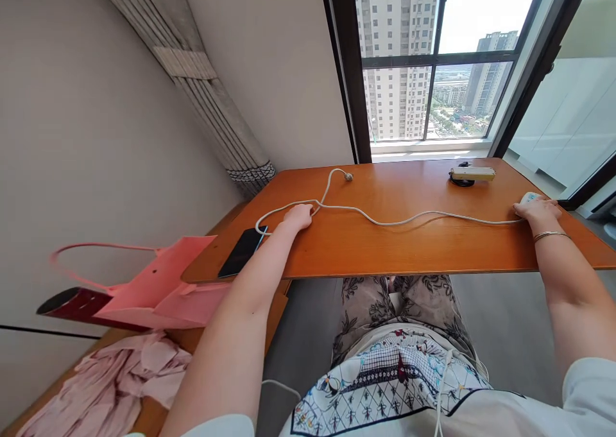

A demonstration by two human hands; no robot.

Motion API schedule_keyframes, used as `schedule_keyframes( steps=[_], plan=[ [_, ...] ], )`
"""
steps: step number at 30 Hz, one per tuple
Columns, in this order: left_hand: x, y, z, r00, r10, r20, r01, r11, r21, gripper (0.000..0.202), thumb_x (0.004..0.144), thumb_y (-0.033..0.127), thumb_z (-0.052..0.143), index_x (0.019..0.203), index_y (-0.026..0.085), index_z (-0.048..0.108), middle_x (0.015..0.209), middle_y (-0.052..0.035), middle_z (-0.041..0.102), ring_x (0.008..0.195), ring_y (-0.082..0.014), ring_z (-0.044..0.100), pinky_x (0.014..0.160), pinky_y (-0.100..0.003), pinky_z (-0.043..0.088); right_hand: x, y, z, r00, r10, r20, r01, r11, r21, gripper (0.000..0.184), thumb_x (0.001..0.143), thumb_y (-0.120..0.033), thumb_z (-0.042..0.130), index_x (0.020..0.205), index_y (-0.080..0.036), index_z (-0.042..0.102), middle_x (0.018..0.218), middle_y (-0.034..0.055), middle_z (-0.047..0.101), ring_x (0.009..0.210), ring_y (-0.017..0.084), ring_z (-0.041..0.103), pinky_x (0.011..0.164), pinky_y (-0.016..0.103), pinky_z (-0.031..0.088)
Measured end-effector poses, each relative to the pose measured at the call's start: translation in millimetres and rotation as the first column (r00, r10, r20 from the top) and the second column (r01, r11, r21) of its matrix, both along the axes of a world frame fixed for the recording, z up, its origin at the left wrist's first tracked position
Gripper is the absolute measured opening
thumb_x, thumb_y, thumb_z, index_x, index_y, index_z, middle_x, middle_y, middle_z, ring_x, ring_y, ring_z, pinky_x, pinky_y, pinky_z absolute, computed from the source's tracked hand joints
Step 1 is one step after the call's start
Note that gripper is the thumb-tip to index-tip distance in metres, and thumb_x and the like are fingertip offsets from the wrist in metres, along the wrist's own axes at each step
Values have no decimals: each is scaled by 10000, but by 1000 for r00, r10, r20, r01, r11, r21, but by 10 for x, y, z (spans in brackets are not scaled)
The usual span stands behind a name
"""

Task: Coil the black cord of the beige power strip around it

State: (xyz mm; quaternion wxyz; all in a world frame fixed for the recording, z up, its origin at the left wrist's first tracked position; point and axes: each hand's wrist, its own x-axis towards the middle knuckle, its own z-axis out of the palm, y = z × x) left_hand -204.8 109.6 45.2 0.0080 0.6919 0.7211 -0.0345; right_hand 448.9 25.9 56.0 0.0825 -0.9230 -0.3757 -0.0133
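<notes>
Across tabletop [409, 251], grips looping white cord [399, 223] in curled left hand [298, 216], white block [530, 197] near right edge in closed right hand [541, 213].

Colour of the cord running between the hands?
The cord is white, best seen in the head view, the only one.

White cord [399, 223], phone [239, 255], yellowish block [476, 174] on table [409, 251].

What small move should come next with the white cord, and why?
I'd probably have the left hand draw the loop of the white cord inward, away from the phone: the loop curves round by the phone's corner, and the cord crosses itself near that hand. The right hand is on the white block, so the left seems better placed.
</notes>
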Motion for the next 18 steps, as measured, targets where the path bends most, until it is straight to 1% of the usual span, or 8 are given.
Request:
schedule_keyframes(
  steps=[2, 3, 4, 8, 10, 12, 15, 18],
  plan=[
    [23, 62, 16, 1000, 24, 0, -24, 1000, 19, 361, 789, 92, 535, 1093, 179, 710, 1193, -155, 719, 1110, -318, 673, 903, -383, 523, -61, 35, 25, 993, -107, -40, 106, 994, -38, 809, 891, -578, 567, 1460, -22, 415, 1252, 396, 462, 1243, 415, 497, 825, 492, 417],
    [45, 93, 23, 999, 40, 0, -40, 998, 40, 361, 800, 88, 521, 1100, 167, 706, 1203, -172, 712, 1130, -331, 664, 913, -398, 517, -88, 59, 32, 991, -126, -35, 124, 991, -39, 800, 899, -569, 565, 1462, -19, 418, 1286, 391, 449, 1282, 417, 463, 870, 500, 400],
    [68, 124, 28, 998, 57, 2, -57, 996, 65, 368, 817, 87, 499, 1120, 155, 697, 1217, -188, 701, 1150, -343, 653, 924, -414, 511, -114, 88, 34, 995, -101, -2, 101, 995, -22, 781, 911, -556, 556, 1455, -11, 428, 1310, 390, 444, 1302, 422, 439, 911, 512, 381],
    [148, 253, 19, 990, 135, 42, -140, 981, 138, 432, 851, 95, 456, 1249, 92, 622, 1267, -247, 653, 1184, -351, 633, 937, -429, 508, -236, 276, 24, 987, 68, 149, -69, 998, 7, 683, 931, -508, 543, 1395, -9, 497, 1381, 361, 452, 1339, 424, 395, 1034, 534, 329],
    [162, 300, -13, 983, 171, 69, -179, 975, 135, 460, 817, 104, 505, 1263, 51, 603, 1290, -278, 625, 1179, -359, 634, 932, -422, 517, -334, 411, 16, 968, 177, 179, -179, 984, -8, 618, 937, -469, 532, 1369, -27, 521, 1401, 324, 467, 1352, 400, 396, 1062, 514, 337],
    [160, 318, -54, 977, 191, 93, -202, 971, 124, 479, 781, 119, 541, 1247, 34, 610, 1301, -294, 611, 1170, -382, 634, 929, -448, 526, -456, 563, 9, 942, 280, 186, -282, 959, -17, 567, 938, -405, 515, 1374, -43, 519, 1417, 293, 477, 1354, 376, 407, 1071, 501, 355],
    [158, 283, -104, 974, 193, 116, -209, 966, 152, 541, 784, 136, 521, 1315, 42, 569, 1354, -296, 575, 1180, -405, 623, 943, -506, 523, -647, 798, -4, 894, 411, 179, -417, 909, -8, 538, 931, -307, 477, 1397, -39, 496, 1438, 295, 472, 1355, 370, 415, 1078, 508, 367],
    [228, 205, -125, 982, 125, 143, -162, 946, 282, 598, 834, 144, 456, 1424, 44, 467, 1448, -281, 504, 1273, -382, 571, 1027, -500, 485, -790, 1013, -17, 864, 479, 154, -483, 876, -15, 577, 914, -236, 463, 1454, -39, 430, 1486, 295, 434, 1379, 367, 399, 1102, 505, 348]
  ],
)
